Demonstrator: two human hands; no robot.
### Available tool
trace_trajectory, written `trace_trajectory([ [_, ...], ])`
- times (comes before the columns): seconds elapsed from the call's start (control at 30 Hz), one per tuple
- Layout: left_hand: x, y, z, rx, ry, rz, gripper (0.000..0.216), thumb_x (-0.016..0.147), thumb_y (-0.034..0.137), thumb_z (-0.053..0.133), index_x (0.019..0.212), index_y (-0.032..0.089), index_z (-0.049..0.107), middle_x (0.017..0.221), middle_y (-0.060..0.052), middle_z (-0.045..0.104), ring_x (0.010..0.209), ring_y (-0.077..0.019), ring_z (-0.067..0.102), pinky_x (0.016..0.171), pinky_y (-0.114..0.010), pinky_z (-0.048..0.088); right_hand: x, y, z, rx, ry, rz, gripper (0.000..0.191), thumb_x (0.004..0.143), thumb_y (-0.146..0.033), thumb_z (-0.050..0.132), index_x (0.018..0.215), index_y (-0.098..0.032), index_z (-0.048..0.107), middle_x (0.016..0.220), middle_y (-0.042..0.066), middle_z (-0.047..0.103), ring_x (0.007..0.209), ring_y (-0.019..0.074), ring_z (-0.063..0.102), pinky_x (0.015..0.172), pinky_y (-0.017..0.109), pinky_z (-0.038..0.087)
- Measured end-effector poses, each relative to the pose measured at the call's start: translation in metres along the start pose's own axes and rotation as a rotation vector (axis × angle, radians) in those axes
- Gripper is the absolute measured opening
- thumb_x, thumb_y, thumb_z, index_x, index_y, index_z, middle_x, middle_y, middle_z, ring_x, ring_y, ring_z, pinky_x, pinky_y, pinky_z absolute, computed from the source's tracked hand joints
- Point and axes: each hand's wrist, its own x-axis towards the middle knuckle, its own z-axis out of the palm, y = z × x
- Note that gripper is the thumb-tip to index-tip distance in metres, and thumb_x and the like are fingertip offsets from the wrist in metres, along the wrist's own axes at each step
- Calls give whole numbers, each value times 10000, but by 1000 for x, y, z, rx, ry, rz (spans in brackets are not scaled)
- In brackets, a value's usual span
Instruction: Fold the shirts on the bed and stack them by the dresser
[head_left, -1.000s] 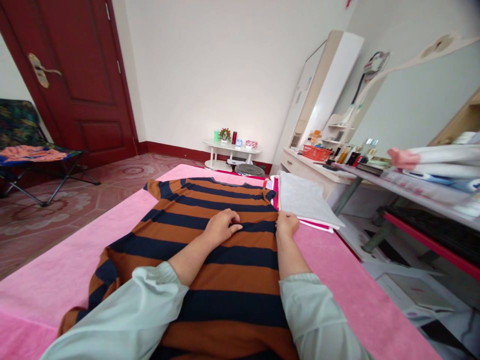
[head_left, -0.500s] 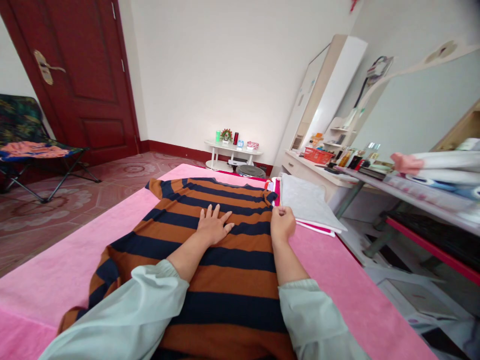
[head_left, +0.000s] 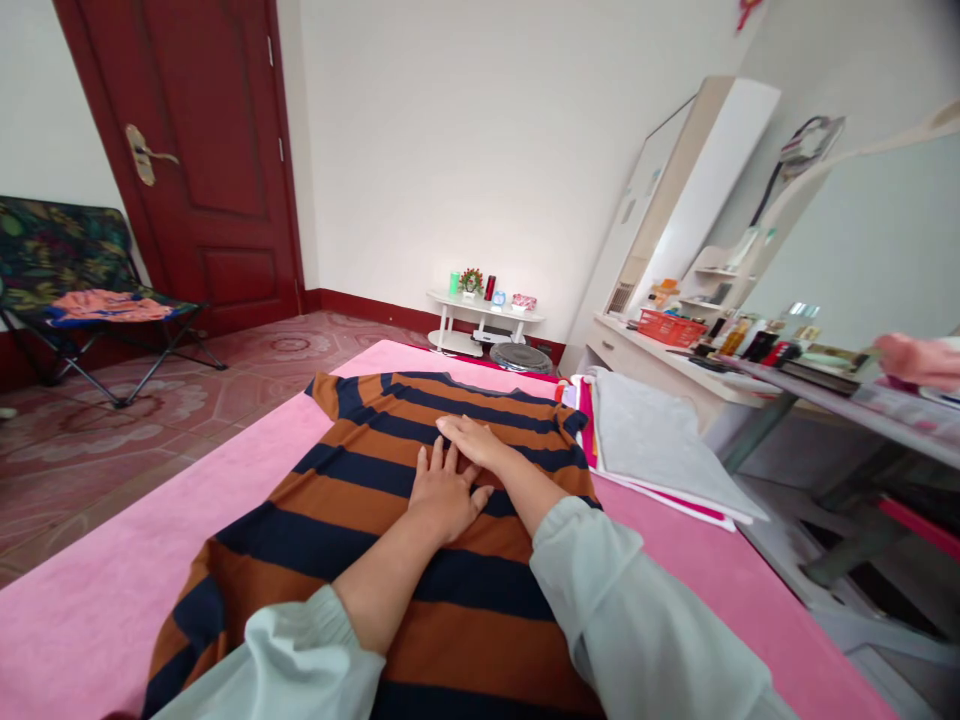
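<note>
A brown and navy striped shirt (head_left: 480, 620) lies spread on a pink-covered surface (head_left: 300, 470), its collar end away from me. My left hand (head_left: 444, 495) rests flat on the middle of the shirt with the fingers spread. Just beyond it, my right hand (head_left: 474, 442) lies on the fabric with its fingers stretched out to the left, close to the left fingertips. Neither hand grips the cloth. The shirt's right sleeve (head_left: 571, 421) is bunched at the far right, beside a stack of folded cloths (head_left: 660, 430), grey on top.
To the right stand a dressing table (head_left: 675, 365) with bottles and a red basket (head_left: 670, 327), and a grey-legged table (head_left: 772, 430). A folding chair (head_left: 112, 310) holding pink cloth is at left. A small white table (head_left: 487, 305) stands by the far wall.
My right hand has left the shirt's right edge and moved left to the middle, its fingers opening out flat. My left hand stays on the shirt. The view has shifted slightly left.
</note>
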Motion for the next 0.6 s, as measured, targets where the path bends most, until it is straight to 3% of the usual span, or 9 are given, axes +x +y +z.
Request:
trace_trajectory([
  [0.07, 0, 0, -1, -23, 7, -2, 585, 862, 608, 364, 1388, 360, 426, 1532, -54, 263, 1410, -393, 103, 1093, -616, 60, 12, 18, -8, -74, -50, 39, 573, 900, -641, 265, 1347, -348, 470, 1515, 0, 298, 1420, 297, 140, 1072, 643, -8],
  [0.17, 0, 0, -2, -39, -3, -10, 587, 857, 622, 360, 1389, 381, 418, 1530, -45, 267, 1410, -397, 95, 1093, -621, 53, 25, 50, -20, -237, 0, 97, 565, 904, -608, 313, 1411, -363, 361, 1556, 5, 172, 1432, 279, 75, 1067, 640, -19],
  [0.37, 0, 1, -3, -61, -28, -27, 596, 852, 627, 366, 1402, 397, 387, 1541, -28, 239, 1416, -385, 68, 1099, -620, 42, 36, 104, -40, -411, 84, 274, 599, 908, -615, 275, 1455, -373, 246, 1570, 12, 107, 1430, 294, 56, 1058, 657, 16],
  [0.47, -1, 0, -2, -37, -13, -23, 588, 856, 638, 349, 1399, 416, 379, 1542, -23, 237, 1417, -376, 82, 1098, -612, 62, 35, 114, -48, -480, 113, 442, 679, 892, -657, 209, 1480, -319, 194, 1574, 48, 81, 1428, 309, 56, 1077, 631, 58],
  [0.6, -2, -2, 1, -2, 41, -11, 575, 867, 643, 319, 1392, 418, 385, 1543, -49, 235, 1414, -371, 113, 1094, -595, 82, 22, 107, -55, -578, 13, 556, 759, 895, -651, 126, 1506, -201, 90, 1569, 128, 44, 1429, 309, 44, 1111, 560, 78],
])
